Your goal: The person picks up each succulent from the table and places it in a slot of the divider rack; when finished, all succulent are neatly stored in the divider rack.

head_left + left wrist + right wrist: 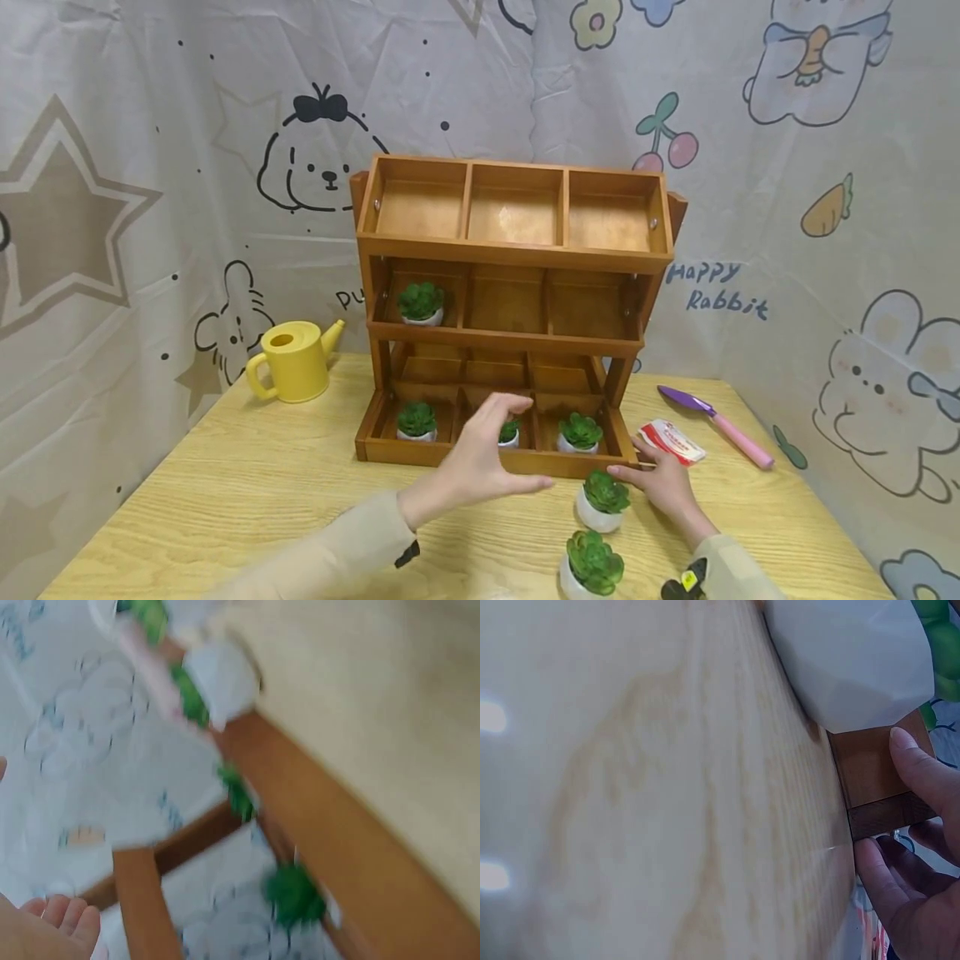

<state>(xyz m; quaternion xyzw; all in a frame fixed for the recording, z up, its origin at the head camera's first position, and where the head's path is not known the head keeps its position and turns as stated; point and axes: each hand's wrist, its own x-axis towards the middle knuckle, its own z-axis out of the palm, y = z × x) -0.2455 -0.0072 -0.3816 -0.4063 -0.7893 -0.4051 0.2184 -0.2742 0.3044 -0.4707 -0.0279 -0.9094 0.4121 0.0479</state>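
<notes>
A brown wooden tiered plant shelf (510, 335) stands on the table. My right hand (667, 483) grips its front right corner; in the right wrist view the thumb (905, 746) lies on the front face and the fingers bend round the side. My left hand (476, 458) is raised before the bottom tier, thumb and fingers spread in a C with nothing between them. Behind it a potted succulent (509, 432) is partly hidden. Two more succulents (416, 421) (580, 432) sit in the outer bottom compartments, and another succulent (421, 302) is in the middle tier's left compartment.
Two white-potted succulents (600, 502) (591, 567) stand on the table (247, 500) in front of the shelf's right end. A yellow watering can (296, 367) is at the left. On the right lie a red-and-white packet (671, 442) and a purple trowel with a pink handle (738, 437).
</notes>
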